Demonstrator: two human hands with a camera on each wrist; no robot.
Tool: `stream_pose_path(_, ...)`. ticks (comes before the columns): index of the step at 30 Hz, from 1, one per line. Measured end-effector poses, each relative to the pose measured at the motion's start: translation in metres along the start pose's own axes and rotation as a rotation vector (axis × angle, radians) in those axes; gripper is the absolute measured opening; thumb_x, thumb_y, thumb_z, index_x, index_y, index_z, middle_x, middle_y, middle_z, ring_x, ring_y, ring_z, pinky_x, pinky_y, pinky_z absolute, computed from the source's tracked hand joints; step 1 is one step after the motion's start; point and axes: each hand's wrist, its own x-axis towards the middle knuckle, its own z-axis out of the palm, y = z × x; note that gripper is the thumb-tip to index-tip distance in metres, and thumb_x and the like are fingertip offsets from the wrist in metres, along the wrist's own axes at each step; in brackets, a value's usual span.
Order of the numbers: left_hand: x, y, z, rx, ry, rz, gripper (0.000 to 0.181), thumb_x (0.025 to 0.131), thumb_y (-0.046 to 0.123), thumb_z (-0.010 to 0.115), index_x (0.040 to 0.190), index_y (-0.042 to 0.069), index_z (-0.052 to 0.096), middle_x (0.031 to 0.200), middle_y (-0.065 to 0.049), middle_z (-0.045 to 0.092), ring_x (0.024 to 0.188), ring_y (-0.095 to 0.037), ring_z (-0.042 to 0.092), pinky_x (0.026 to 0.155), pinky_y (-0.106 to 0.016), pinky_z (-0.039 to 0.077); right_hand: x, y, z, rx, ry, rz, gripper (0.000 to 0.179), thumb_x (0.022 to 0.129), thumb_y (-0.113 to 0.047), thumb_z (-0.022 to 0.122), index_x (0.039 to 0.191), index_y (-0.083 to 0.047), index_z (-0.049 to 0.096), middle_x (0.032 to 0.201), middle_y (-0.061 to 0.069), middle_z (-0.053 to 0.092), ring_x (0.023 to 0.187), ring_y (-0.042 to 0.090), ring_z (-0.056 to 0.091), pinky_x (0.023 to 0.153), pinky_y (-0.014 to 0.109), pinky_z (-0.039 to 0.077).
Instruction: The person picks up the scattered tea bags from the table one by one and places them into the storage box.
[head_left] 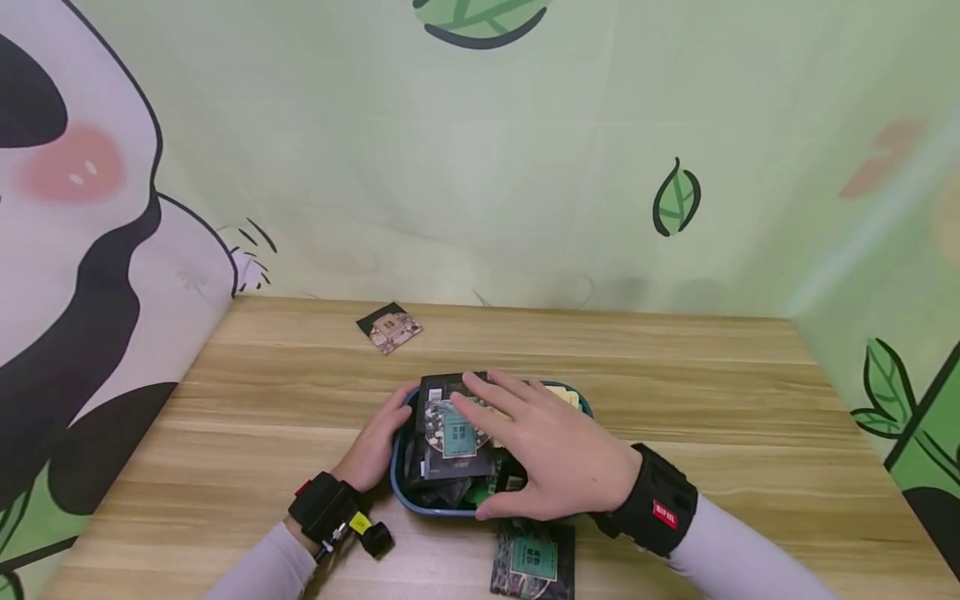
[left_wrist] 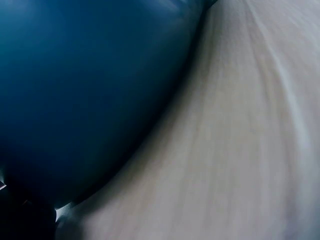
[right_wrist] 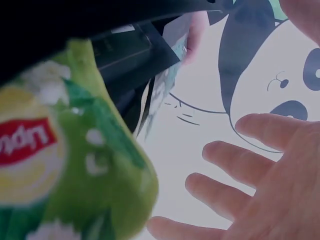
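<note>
Head view: blue bowl [head_left: 399,467] of packets near table's [head_left: 675,383] front edge; left hand [head_left: 372,446] cups its left wall; right hand [head_left: 547,454], fingers straight, lies over dark packet [head_left: 450,433].
Left wrist: bowl wall [left_wrist: 85,90] only.
Right wrist: fingers [right_wrist: 240,165] spread beside green packet [right_wrist: 75,160].

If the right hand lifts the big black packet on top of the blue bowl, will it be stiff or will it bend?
The black packet looks like a thin, flat pouch, so it will probably flex and feel light. Its glossy film may be somewhat slippery. It lies on a heap of packets above the blue bowl rim, so a push by the right hand could slide it off.
</note>
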Motion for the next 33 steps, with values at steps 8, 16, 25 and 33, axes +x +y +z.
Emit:
stream_pose_path(8,-0.001,0.001,0.0,0.008,0.01,-0.01,0.05,0.106,0.031,0.025,0.151,0.014,0.038,0.147,-0.007,0.044,0.132,-0.024,0.04,0.108,-0.024,0.031,-0.028,-0.007,-0.01,0.008,0.029,0.011,0.098,0.082,-0.074,0.053,0.162,-0.025,0.023,0.167,-0.002,0.015,0.15,0.027,0.021,0.112,0.054,0.028)
stream_pose_path(16,0.0,0.0,-0.001,0.059,0.023,-0.026,0.051,0.106,0.032,0.023,0.152,0.016,0.037,0.15,-0.005,0.043,0.137,-0.02,0.036,0.112,-0.028,0.027,-0.068,-0.023,0.004,0.006,0.003,-0.01,0.091,0.086,-0.072,0.049,0.16,-0.023,0.028,0.165,0.001,0.023,0.149,0.028,0.024,0.107,0.056,0.035)
stream_pose_path(25,0.001,-0.001,0.0,0.065,0.025,-0.032,0.051,0.106,0.033,0.023,0.153,0.016,0.037,0.152,-0.004,0.041,0.139,-0.021,0.035,0.115,-0.04,0.024,-0.11,-0.038,0.039,-0.166,0.133,-0.079,0.083,0.09,-0.065,0.05,0.158,-0.021,0.034,0.161,0.006,0.033,0.145,0.026,0.034,0.104,0.057,0.038)
stream_pose_path(33,0.002,-0.001,0.001,0.062,0.032,-0.034,0.052,0.106,0.033,0.024,0.153,0.015,0.036,0.153,-0.006,0.04,0.141,-0.023,0.033,0.116,-0.047,0.019,-0.131,-0.044,0.076,-0.266,0.192,-0.167,0.071,0.093,-0.06,0.05,0.151,-0.019,0.047,0.158,0.007,0.039,0.141,0.023,0.04,0.12,0.048,0.006)
